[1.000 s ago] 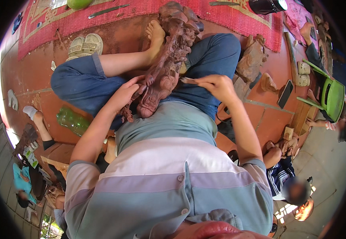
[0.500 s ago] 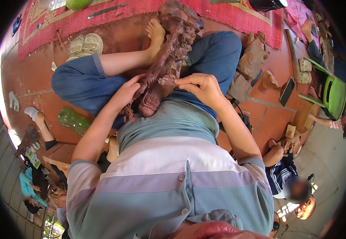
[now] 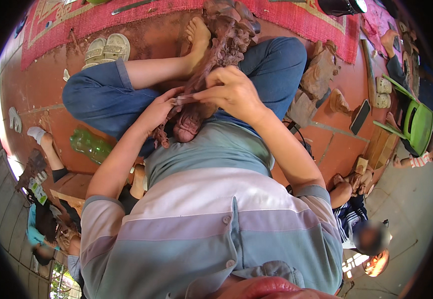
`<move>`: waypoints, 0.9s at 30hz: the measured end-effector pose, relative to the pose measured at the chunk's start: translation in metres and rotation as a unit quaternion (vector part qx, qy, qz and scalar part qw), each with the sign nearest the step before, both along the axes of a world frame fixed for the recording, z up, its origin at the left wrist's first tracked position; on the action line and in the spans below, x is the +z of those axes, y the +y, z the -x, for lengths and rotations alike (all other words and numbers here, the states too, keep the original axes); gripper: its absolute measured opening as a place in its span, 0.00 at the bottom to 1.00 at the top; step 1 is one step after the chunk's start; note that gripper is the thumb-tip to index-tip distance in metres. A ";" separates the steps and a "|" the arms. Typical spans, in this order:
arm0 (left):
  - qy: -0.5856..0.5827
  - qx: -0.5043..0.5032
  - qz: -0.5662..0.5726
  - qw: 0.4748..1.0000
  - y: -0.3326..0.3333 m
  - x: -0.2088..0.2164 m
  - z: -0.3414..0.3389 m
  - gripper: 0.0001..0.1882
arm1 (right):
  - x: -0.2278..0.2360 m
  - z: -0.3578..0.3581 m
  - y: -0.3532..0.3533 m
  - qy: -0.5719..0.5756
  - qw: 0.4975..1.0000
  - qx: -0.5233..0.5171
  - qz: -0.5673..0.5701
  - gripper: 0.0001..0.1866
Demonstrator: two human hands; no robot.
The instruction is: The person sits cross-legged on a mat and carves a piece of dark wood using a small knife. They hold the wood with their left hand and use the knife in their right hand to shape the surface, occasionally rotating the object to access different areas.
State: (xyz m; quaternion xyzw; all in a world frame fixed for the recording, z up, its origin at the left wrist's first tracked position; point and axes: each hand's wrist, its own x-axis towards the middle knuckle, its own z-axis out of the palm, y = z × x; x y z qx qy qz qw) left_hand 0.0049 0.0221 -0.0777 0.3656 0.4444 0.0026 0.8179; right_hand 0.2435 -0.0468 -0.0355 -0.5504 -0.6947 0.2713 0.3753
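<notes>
A long reddish-brown wood carving (image 3: 221, 49) lies across my lap, with knobbly worked detail along its length and a rounded end (image 3: 185, 130) against my shirt. My left hand (image 3: 157, 113) grips the carving near that end, its fingers curled on the edge. Between the thumb and fingers of my right hand (image 3: 234, 94) is pinched a small pale strip (image 3: 186, 99), which reaches over the carving to my left fingertips. Whether the strip is paper or cloth I cannot tell.
Beside my right knee lie rough wood pieces (image 3: 320, 70) and a black phone (image 3: 360, 117). A green plastic chair (image 3: 418, 124) stands farther right. To the left are a green bottle (image 3: 91, 145) and sandals (image 3: 116, 47). Beyond my feet is a red mat (image 3: 171, 6); other people sit nearby.
My right hand has moved left and slightly away from my body, carrying the pale strip across the carving to my left fingers. My left hand stays on the carving.
</notes>
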 end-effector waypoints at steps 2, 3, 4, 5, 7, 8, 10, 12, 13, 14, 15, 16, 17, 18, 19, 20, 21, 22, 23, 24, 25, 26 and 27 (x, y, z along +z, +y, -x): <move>0.005 0.022 0.023 0.999 -0.002 0.002 0.000 0.23 | -0.003 0.002 0.006 -0.002 0.999 0.030 -0.022 0.12; 0.011 -0.015 -0.006 1.000 0.002 0.012 -0.002 0.24 | -0.008 -0.005 -0.002 0.003 1.000 0.024 -0.004 0.12; 0.003 0.001 -0.002 1.000 0.002 0.011 -0.002 0.23 | -0.009 -0.018 -0.010 -0.018 1.000 0.023 0.006 0.11; -0.004 0.017 0.003 1.000 0.000 0.008 -0.002 0.23 | -0.011 -0.026 -0.017 -0.029 0.999 -0.003 0.027 0.10; -0.008 -0.003 -0.008 1.000 -0.001 0.000 0.000 0.23 | -0.012 -0.028 -0.020 -0.042 0.998 -0.028 0.027 0.08; 0.000 -0.005 0.004 1.000 -0.002 -0.002 -0.001 0.23 | -0.015 -0.025 -0.013 -0.044 0.999 -0.023 0.002 0.08; 0.020 -0.018 0.024 0.999 0.003 0.005 -0.004 0.24 | -0.016 -0.010 -0.005 -0.040 0.998 -0.031 -0.033 0.07; 0.029 -0.029 0.005 0.999 0.004 0.006 -0.004 0.24 | -0.013 0.003 -0.001 -0.036 0.997 -0.047 -0.054 0.06; 0.041 -0.031 0.007 0.999 0.003 0.010 -0.006 0.24 | -0.015 0.003 -0.007 -0.043 0.997 -0.056 -0.043 0.08; 0.052 -0.034 0.008 0.998 0.004 0.013 -0.006 0.24 | -0.012 0.004 -0.010 -0.029 0.997 -0.061 -0.043 0.09; 0.034 -0.025 0.004 0.999 0.000 0.010 -0.005 0.24 | -0.009 0.005 -0.016 -0.017 0.997 -0.064 -0.039 0.10; 0.024 -0.023 0.003 0.999 0.001 0.006 -0.004 0.24 | -0.007 0.005 -0.020 -0.004 0.997 -0.067 -0.035 0.11; 0.013 -0.021 0.002 1.000 0.004 0.002 -0.003 0.24 | -0.008 0.003 -0.019 0.003 0.997 -0.068 -0.022 0.12; 0.006 -0.019 0.003 1.000 0.003 0.000 -0.001 0.24 | -0.010 0.003 -0.018 0.013 0.997 -0.070 -0.008 0.13; 0.011 -0.010 0.020 1.000 0.003 0.006 -0.002 0.24 | -0.012 0.003 -0.018 0.023 0.997 -0.072 0.006 0.13; -0.003 -0.018 0.017 1.000 -0.001 0.000 0.001 0.24 | -0.017 0.001 -0.023 0.019 0.997 -0.073 0.009 0.13; -0.018 -0.025 0.009 0.999 -0.001 -0.007 0.004 0.24 | -0.020 -0.002 -0.025 0.016 0.997 -0.072 0.007 0.13; -0.032 -0.032 0.002 0.999 0.000 -0.012 0.007 0.24 | -0.022 -0.004 -0.026 0.013 0.997 -0.071 0.005 0.13; -0.028 -0.037 0.007 0.999 0.000 -0.016 0.011 0.24 | -0.020 -0.005 -0.029 0.018 0.997 -0.076 0.026 0.12; -0.005 -0.022 0.001 1.000 0.001 -0.010 0.006 0.24 | -0.012 -0.003 -0.024 0.010 0.997 -0.070 0.006 0.12; 0.018 -0.010 -0.003 1.000 0.001 0.004 -0.004 0.24 | -0.001 0.001 -0.018 0.001 0.998 -0.066 -0.013 0.12; 0.041 0.001 -0.006 0.999 0.001 0.012 -0.010 0.23 | 0.004 0.008 -0.013 -0.008 0.998 -0.063 -0.031 0.11; 0.064 -0.001 0.004 0.998 0.002 0.012 -0.011 0.24 | -0.005 0.018 -0.008 -0.030 0.997 -0.046 -0.056 0.11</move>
